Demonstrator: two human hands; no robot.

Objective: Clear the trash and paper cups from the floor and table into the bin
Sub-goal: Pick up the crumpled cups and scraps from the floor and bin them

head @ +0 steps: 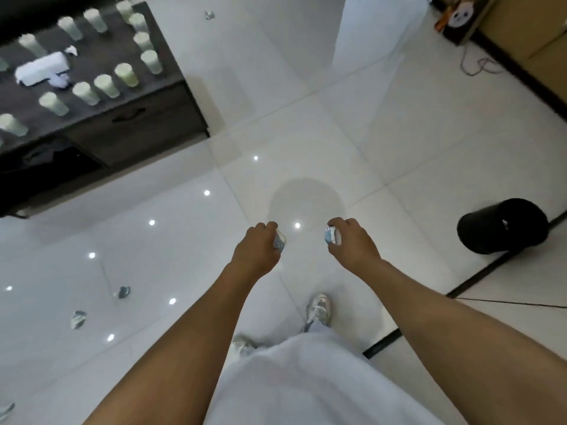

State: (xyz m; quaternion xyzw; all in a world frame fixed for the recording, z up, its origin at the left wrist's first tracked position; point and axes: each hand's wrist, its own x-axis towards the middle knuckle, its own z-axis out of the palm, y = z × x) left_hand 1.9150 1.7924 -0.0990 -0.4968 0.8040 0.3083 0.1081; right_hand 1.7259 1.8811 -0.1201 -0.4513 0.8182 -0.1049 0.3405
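The left hand (pixel 257 250) was curled around a small crumpled wrapper with a pale blue print (pixel 279 240), only a corner of which showed past the fingers. The right hand (pixel 352 240) likewise gripped a small blue-and-white scrap of packaging (pixel 330 235), pinched between thumb and bent fingers. Both hands were held out in front of the body, above the glossy white tiled floor (pixel 306 133), near each other but apart.

The round black plastic bin (pixel 503 227) stood on the floor off to the right of the right hand, well apart from it, beside a dark strip in the tiles.

More litter lay on the floor to the lower left of the left hand: two crumpled bluish wrappers (pixel 122 292) (pixel 78 319), and another scrap at the left edge (pixel 6 409). One small piece (pixel 209 15) lay far off near the top of the view.

The dark wooden low table (pixel 138 118) stood at upper left, well away from both hands. On it stood many pale green paper cups (pixel 126 75), upright and spread around its top, with a white tissue pack (pixel 41 68) and crumpled white paper (pixel 71 50) among them; the blur hid finer detail.
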